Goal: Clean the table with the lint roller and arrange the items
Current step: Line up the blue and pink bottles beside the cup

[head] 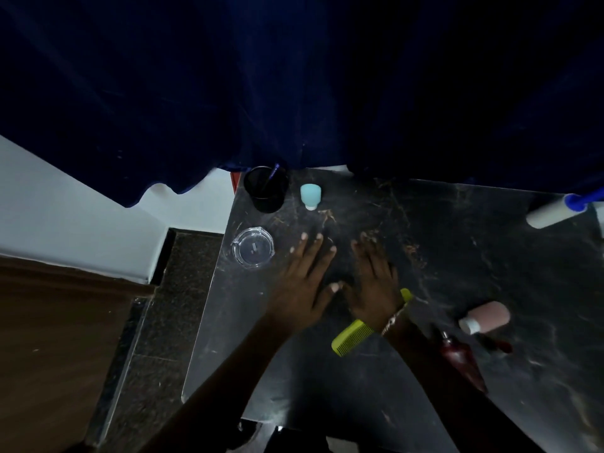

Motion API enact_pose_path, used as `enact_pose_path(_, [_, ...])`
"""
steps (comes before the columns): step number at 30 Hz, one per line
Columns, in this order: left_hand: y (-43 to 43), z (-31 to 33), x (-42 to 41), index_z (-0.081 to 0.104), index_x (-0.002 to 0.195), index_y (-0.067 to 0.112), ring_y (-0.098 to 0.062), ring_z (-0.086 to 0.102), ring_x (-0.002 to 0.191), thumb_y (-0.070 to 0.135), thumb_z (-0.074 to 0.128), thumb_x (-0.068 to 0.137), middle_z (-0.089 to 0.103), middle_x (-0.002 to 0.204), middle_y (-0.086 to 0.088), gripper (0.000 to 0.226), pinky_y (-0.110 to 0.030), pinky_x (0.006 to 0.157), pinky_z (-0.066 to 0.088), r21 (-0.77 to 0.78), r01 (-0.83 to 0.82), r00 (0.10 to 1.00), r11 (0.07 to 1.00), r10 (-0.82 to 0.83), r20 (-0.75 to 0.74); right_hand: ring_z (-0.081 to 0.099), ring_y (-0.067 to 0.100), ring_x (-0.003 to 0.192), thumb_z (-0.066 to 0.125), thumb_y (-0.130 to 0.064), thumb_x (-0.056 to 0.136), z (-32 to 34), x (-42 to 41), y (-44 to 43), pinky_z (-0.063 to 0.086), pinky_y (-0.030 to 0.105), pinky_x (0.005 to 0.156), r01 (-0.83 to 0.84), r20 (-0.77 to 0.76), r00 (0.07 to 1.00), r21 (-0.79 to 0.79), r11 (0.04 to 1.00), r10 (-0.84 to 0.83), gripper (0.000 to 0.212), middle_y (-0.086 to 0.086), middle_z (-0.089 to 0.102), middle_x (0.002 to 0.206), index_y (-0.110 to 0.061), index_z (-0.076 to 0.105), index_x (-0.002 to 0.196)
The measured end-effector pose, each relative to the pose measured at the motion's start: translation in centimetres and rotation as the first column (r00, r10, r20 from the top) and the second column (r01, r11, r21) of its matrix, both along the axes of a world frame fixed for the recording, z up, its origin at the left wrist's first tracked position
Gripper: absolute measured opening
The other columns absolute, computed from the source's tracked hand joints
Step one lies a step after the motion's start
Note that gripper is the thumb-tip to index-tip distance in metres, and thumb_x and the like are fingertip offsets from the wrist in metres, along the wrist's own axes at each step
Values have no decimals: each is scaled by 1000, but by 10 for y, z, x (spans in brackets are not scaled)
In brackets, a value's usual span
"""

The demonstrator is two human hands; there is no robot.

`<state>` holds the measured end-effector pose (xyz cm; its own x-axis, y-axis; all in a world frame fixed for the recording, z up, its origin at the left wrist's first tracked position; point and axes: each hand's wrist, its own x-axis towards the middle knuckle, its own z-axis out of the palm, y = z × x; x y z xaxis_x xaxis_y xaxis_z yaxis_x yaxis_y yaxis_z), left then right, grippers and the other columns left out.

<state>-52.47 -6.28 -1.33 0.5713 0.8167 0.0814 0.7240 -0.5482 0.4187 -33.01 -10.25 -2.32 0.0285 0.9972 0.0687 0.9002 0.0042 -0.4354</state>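
A dark blue curtain (pixel 294 76) hung across the far side, its hem reaching the far edge of the tabletop. To the left stood a white wall (pixel 65 204), with a dark speckled stone strip (pixel 157 322) running below it and a brown wooden surface (pixel 55 338) at the near left.

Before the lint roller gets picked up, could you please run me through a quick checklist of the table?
1. Both hands free: ok. The left hand and right hand lie flat and empty on the table.
2. Lint roller within sight: ok. The lint roller lies at the far right edge, untouched.
3. Debris present: ok. Brownish bits are scattered ahead of the fingers.
4. Rolling path clear: not ok. The green comb lies under the right wrist; the pink bottle lies on its side nearby.
5. Roller sheet fresh: cannot tell.
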Motion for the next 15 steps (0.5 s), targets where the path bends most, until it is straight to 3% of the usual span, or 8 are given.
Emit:
enact_pose_path(4, [-39, 2, 17, 18, 165, 20, -29, -13, 160, 53, 41, 107, 1, 175, -6, 71, -55, 130, 10, -52, 30, 997, 998, -34, -73, 10, 20, 151, 56, -52, 89, 9, 20, -60, 29, 45, 111, 19, 55, 998, -23, 1000, -18, 82, 1, 11, 164, -17, 22, 154])
enact_pose_path(8, [-64, 8, 52, 19, 165, 20, -26, -11, 161, 53, 41, 107, 2, 175, -4, 70, -52, 130, 9, -62, 59, 996, 996, -63, -68, 14, 22, 151, 55, -49, 90, 25, 55, -104, 27, 44, 114, 78, 38, 996, -20, 997, -78, 79, 5, 15, 163, -14, 23, 153])
enact_pose_path(15, [-90, 15, 138, 20, 164, 20, -21, -9, 161, 55, 37, 107, 9, 174, -3, 69, -42, 131, 4, -85, 131, 991, 988, -133, -13, 40, 31, 137, 61, -40, 91, 31, 127, -134, 40, 45, 108, 237, -68, 969, -12, 972, -237, 69, 16, 39, 151, -5, 36, 146])
